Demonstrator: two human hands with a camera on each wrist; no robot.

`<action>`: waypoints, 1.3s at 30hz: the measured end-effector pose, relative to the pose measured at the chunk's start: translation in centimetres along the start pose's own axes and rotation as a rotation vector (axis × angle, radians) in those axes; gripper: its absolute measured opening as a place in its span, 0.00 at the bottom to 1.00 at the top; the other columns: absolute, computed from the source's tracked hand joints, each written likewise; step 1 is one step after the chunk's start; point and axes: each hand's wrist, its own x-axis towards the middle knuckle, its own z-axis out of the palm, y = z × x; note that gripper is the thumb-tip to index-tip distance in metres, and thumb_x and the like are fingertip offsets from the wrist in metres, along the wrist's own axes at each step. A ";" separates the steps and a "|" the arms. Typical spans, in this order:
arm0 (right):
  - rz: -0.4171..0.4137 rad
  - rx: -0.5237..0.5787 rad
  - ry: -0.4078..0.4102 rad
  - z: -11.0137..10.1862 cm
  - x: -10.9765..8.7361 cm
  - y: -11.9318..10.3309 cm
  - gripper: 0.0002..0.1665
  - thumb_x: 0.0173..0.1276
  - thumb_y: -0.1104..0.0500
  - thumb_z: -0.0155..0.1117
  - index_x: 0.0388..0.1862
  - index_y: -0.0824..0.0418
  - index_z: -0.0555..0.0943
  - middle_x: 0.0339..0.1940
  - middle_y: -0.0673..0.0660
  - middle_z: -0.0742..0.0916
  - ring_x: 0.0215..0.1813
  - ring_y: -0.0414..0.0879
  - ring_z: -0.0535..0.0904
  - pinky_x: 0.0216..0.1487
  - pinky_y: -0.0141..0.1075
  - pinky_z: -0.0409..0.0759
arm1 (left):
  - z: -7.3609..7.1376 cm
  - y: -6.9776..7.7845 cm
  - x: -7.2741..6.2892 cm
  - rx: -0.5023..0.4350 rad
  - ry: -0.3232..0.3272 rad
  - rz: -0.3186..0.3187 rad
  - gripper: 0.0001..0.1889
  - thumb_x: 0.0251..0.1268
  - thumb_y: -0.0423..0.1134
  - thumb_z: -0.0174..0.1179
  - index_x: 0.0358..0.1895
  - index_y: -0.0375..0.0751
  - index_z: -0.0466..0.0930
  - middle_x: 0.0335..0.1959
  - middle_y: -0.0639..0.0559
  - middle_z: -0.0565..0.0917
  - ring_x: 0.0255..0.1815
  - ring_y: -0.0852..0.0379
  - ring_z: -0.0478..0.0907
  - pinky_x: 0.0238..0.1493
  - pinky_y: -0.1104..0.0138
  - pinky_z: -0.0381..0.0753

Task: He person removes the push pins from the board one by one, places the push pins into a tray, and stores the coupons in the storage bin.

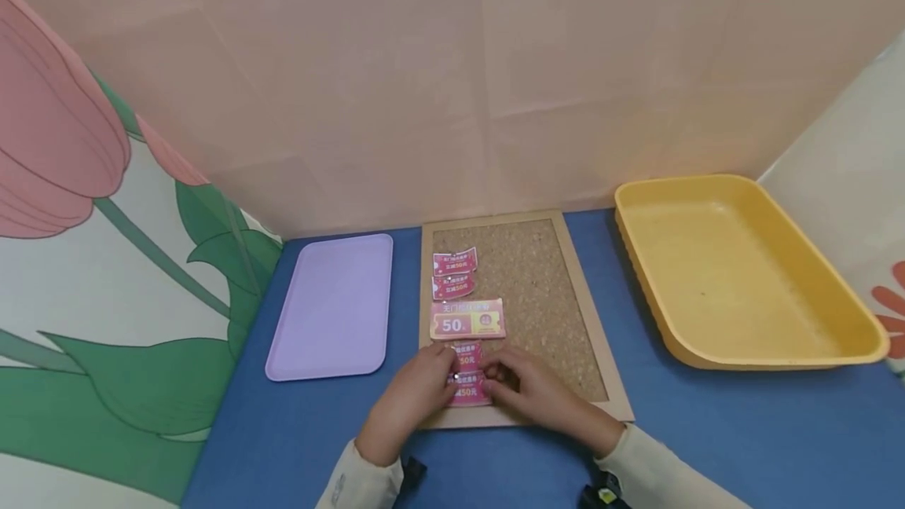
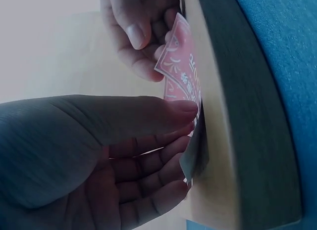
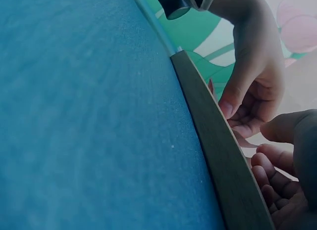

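Two small pink coupons (image 1: 467, 389), one above the other, lie at the near left of a framed cork board (image 1: 547, 297). My left hand (image 1: 415, 389) pinches the lower coupon's left side, thumb on the printed face and fingers behind, as the left wrist view shows (image 2: 133, 156). That edge curls up off the wooden frame. On the other side, my right hand (image 1: 526, 385) has its thumb and forefinger apart, the tips right at the coupons' right edges. Its other fingers are bent beneath the palm. A larger pink and yellow coupon (image 1: 467, 320) lies just above.
Two more small coupons (image 1: 455, 262) with curled edges lie at the board's upper left. A flat purple tray (image 1: 332, 305) stands left of the board on the blue table (image 1: 495, 466). To the right is a deep yellow tray (image 1: 742, 281). A pink wall (image 1: 424, 85) rises behind.
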 end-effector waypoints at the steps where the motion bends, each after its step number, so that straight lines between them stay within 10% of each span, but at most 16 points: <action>1: 0.006 0.000 -0.001 0.0 0.0 0.0 0.13 0.65 0.56 0.68 0.48 0.50 0.81 0.36 0.39 0.80 0.37 0.36 0.77 0.38 0.32 0.78 | 0.0 0.0 0.0 0.001 0.001 0.002 0.06 0.57 0.35 0.68 0.34 0.42 0.79 0.29 0.56 0.74 0.30 0.60 0.69 0.34 0.65 0.75; 39: 0.024 -0.020 0.011 0.5 0.3 0.4 0.08 0.64 0.59 0.69 0.42 0.53 0.83 0.28 0.40 0.80 0.29 0.36 0.75 0.30 0.31 0.76 | 1.3 -1.2 1.0 0.054 0.022 0.011 0.06 0.57 0.38 0.66 0.29 0.47 0.77 0.27 0.58 0.73 0.26 0.61 0.69 0.29 0.67 0.73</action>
